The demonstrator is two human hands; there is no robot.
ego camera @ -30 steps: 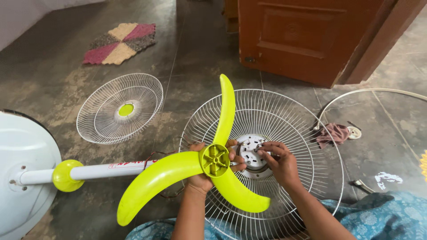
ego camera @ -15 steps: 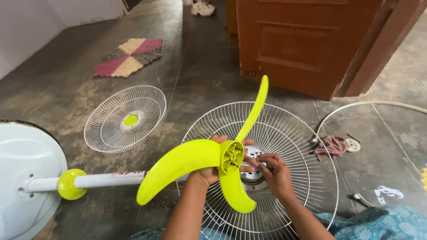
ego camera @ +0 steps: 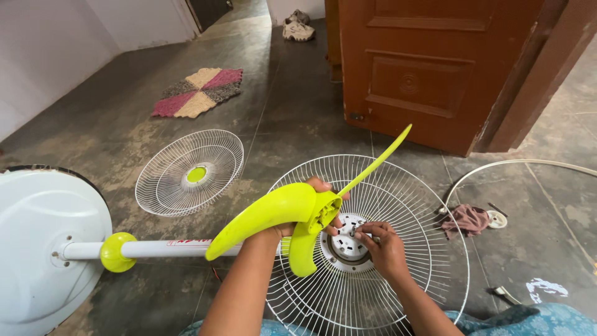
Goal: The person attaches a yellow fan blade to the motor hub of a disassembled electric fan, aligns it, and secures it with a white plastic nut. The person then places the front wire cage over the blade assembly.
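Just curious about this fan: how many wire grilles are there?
2: a smaller grille lies on the floor by itself; a larger grille sits under the right hand.

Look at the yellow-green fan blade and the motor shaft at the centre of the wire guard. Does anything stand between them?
Yes. The right hand rests on the white hub, fingertips at the motor shaft, so they lie in the gap. The left hand holds the fan blade tilted just above the wire guard.
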